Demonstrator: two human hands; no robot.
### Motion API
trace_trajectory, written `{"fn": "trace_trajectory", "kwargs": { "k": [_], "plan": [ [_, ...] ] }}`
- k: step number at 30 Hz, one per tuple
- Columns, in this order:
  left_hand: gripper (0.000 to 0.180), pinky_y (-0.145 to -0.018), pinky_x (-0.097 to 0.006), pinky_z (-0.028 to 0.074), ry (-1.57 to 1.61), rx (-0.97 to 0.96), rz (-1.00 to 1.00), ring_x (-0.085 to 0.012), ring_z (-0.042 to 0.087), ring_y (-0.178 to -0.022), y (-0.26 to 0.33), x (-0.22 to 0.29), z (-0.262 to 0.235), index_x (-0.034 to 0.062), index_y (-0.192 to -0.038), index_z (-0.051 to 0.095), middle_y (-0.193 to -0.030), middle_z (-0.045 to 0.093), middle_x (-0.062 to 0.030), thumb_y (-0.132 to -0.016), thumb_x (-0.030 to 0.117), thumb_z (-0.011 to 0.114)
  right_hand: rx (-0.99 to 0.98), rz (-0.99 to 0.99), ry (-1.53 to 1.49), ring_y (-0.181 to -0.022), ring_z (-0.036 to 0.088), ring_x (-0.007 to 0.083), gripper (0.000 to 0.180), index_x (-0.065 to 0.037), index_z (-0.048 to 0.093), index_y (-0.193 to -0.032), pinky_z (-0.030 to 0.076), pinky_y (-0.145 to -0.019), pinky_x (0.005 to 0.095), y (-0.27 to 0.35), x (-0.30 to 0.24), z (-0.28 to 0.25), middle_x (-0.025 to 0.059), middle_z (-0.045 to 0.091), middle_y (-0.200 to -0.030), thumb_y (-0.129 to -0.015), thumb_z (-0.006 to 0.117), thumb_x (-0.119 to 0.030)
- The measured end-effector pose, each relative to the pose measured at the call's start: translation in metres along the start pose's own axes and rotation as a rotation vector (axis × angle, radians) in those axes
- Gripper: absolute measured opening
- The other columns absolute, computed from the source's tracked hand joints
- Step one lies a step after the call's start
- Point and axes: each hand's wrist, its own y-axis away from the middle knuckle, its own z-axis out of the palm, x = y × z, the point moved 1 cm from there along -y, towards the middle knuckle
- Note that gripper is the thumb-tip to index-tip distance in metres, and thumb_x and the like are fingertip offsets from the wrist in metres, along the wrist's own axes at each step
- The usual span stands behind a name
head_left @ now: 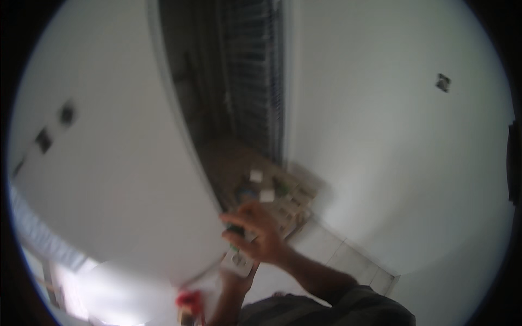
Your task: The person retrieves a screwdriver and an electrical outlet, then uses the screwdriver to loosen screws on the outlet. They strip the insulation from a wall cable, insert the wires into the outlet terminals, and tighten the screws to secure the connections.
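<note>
Low in the middle, my left hand is closed around a white electrical outlet with a round socket face. Just above it is my right hand, its fingers bent around a dark green object. That object looks like a small tool handle, but blur hides its exact kind. A bit of brighter green shows between it and the outlet. The two hands are close together, and my right hand partly covers the outlet's upper end.
Beyond my hands, a doorway holds a dark barred gate. On the floor there lie white square pieces and a cardboard-like piece. Open wall boxes sit in the white walls. A red object is at lower left.
</note>
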Motion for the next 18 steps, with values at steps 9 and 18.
{"fn": "trace_trajectory", "kwargs": {
  "k": [9,18],
  "plan": [
    [0.045,-0.106,-0.051,0.052,-0.211,-0.159,0.163,-0.0265,0.062,-0.126,-0.011,-0.018,-0.005,0.0238,-0.139,0.058,-0.134,0.064,-0.0030,-0.106,0.045,0.038,0.076,-0.033,-0.126,-0.122,0.061,0.0271,0.037,0.000,0.064,-0.134,0.048,-0.104,0.0387,0.023,0.023,-0.001,0.0134,0.063,-0.134,-0.099,0.062,-0.012],
    [0.048,-0.110,-0.052,0.047,0.819,-0.100,-0.535,-0.0277,0.062,-0.126,-0.017,0.000,0.015,0.0182,-0.137,0.060,-0.132,0.067,-0.0049,-0.107,0.049,0.039,0.103,-0.125,-0.039,-0.117,0.066,0.0313,0.034,0.002,0.067,-0.129,0.050,-0.103,0.0402,0.016,0.012,-0.031,0.0201,0.068,-0.129,-0.098,0.058,-0.008]
  ]
}}
